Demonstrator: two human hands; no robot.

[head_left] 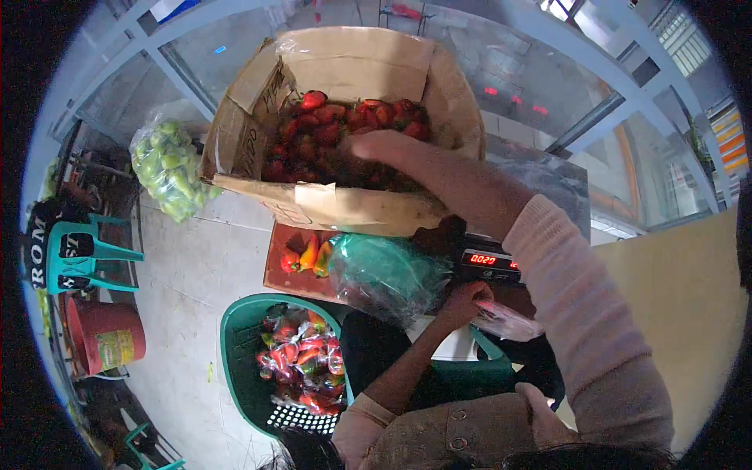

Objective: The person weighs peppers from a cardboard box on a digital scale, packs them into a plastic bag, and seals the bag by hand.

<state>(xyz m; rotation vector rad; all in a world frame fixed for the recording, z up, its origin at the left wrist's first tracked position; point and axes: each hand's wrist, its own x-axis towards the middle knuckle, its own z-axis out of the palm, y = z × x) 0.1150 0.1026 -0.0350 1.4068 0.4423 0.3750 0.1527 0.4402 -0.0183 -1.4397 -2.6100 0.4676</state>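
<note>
My right hand (372, 149) reaches down into a large open cardboard box (352, 210), among a heap of red peppers (313, 129). Its fingers are blurred and partly hidden by the peppers. Close to my body, my left hand (468, 304) is closed on a clear plastic bag (509, 321) with a pinkish look. That bag hangs just in front of a black digital scale (489, 274) with a lit red display. Left of the scale lies a bundle of green and clear plastic bags (388, 270). A few orange and red peppers (313, 254) rest beside it on a reddish-brown surface.
A green basket (235, 329) on the floor holds bagged red and green peppers (301, 360). At the left are a clear bag of green peppers (168, 168), a teal plastic chair (98, 251) and a red bucket (106, 333). Framed glass panels (517, 70) rise behind the box.
</note>
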